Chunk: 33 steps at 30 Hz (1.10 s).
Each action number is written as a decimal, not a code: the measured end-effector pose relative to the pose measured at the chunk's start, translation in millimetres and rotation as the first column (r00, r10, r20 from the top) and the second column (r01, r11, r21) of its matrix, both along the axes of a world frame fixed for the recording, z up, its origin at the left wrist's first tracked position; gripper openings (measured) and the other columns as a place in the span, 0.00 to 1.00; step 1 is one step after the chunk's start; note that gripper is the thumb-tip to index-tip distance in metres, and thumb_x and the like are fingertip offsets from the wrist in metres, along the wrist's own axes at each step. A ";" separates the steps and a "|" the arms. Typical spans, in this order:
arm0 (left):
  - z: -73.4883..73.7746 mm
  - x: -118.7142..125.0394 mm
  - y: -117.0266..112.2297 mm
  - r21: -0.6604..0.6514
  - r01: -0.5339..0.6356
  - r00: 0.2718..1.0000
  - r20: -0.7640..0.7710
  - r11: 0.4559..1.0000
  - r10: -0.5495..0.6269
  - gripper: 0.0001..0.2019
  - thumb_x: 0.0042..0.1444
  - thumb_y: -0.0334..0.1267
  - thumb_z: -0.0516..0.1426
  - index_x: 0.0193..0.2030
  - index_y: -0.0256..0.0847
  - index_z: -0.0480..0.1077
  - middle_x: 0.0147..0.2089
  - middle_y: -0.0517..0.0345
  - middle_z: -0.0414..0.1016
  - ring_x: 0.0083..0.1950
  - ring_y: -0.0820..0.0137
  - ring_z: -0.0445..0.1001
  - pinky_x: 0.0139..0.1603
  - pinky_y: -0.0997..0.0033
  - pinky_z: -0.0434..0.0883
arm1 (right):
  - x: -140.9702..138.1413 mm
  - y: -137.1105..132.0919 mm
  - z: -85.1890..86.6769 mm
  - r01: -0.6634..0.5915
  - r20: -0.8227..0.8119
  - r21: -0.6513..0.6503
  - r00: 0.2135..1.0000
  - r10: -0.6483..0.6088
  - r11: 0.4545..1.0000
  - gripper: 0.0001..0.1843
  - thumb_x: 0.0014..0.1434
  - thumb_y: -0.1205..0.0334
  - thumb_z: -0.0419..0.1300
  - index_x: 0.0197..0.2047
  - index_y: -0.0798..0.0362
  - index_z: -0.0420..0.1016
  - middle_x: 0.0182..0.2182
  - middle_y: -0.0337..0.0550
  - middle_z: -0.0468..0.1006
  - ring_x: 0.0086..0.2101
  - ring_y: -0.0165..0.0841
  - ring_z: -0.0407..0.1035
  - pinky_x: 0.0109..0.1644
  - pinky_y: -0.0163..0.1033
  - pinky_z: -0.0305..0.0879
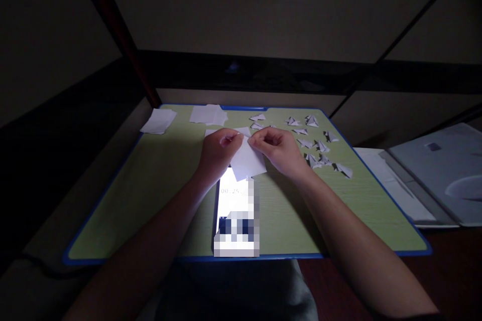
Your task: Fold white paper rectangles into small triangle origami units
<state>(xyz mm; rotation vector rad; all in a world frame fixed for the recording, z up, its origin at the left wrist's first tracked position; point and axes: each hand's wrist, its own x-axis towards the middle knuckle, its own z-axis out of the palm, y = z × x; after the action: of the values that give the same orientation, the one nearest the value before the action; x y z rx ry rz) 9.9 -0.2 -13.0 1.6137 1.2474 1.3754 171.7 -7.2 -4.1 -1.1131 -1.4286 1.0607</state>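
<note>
A white sheet of paper is held above the middle of the bench, just beyond a phone. The left hand pinches the top edge of the sheet between thumb and forefinger, and the right hand pinches it close by in the same way, fingers curled, so the two grips nearly meet. The sheet hangs tilted toward the person, its lower corner over the top end of the phone. The phone lies face up, its screen lit and reading 00:25 in the part that shows; the rest is blurred. Another white edge shows behind the left hand, but what it belongs to cannot be told.

Past the hands, small folded papers lie scattered over the far right of the bench, some touching. At the far left are a pile of paper in the corner and loose sheets nearer the middle. The bench top is green with a blue rim. To the right, apart from it, sits a pale open box.
</note>
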 end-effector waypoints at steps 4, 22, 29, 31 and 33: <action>0.2 0.6 0.2 0.014 -0.019 1.000 -0.009 1.000 0.019 0.06 0.50 0.38 0.59 0.28 0.38 0.74 0.27 0.58 0.76 0.28 0.72 0.69 0.28 0.71 0.65 | 1.1 0.4 -0.6 -0.011 0.006 -0.007 1.000 0.011 1.000 0.21 0.45 0.46 0.73 0.25 0.54 0.72 0.21 0.36 0.69 0.23 0.26 0.58 0.27 0.36 0.51; 0.9 -2.9 0.3 0.056 -0.041 0.999 -0.027 0.998 0.043 0.07 0.51 0.38 0.58 0.26 0.39 0.72 0.25 0.60 0.72 0.27 0.73 0.66 0.27 0.71 0.64 | 2.5 -0.6 0.8 -0.040 -0.009 0.014 0.999 0.040 0.999 0.09 0.48 0.59 0.68 0.28 0.55 0.74 0.27 0.42 0.77 0.27 0.28 0.66 0.31 0.37 0.60; 2.5 -3.6 0.6 0.056 -0.047 0.998 -0.038 0.997 0.050 0.07 0.52 0.39 0.58 0.27 0.39 0.72 0.27 0.59 0.75 0.28 0.72 0.69 0.29 0.71 0.66 | 5.4 0.6 -2.0 -0.050 0.011 0.055 0.999 0.050 0.997 0.08 0.50 0.59 0.68 0.29 0.54 0.75 0.27 0.40 0.76 0.27 0.28 0.65 0.31 0.36 0.59; 2.7 -3.5 0.8 0.053 -0.049 0.998 -0.043 0.997 0.051 0.07 0.52 0.39 0.58 0.27 0.39 0.72 0.27 0.59 0.75 0.29 0.72 0.69 0.30 0.71 0.66 | 5.9 0.8 -3.0 -0.043 0.022 0.043 0.999 0.042 0.998 0.10 0.49 0.58 0.69 0.29 0.54 0.75 0.27 0.39 0.76 0.26 0.27 0.64 0.29 0.36 0.57; 2.7 -3.3 0.8 0.045 -0.050 0.997 -0.052 0.998 0.053 0.07 0.52 0.38 0.58 0.27 0.39 0.72 0.27 0.59 0.75 0.29 0.72 0.69 0.30 0.71 0.66 | 6.0 1.0 -3.6 -0.033 0.032 0.030 0.999 0.032 0.999 0.11 0.49 0.57 0.69 0.29 0.54 0.75 0.26 0.39 0.76 0.25 0.27 0.63 0.29 0.36 0.56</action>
<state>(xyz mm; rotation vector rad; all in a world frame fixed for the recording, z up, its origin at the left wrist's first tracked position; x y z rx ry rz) 6.7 0.6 -10.3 1.6683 1.3061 1.4090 177.7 -6.3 -7.7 -1.0922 -1.4877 1.0454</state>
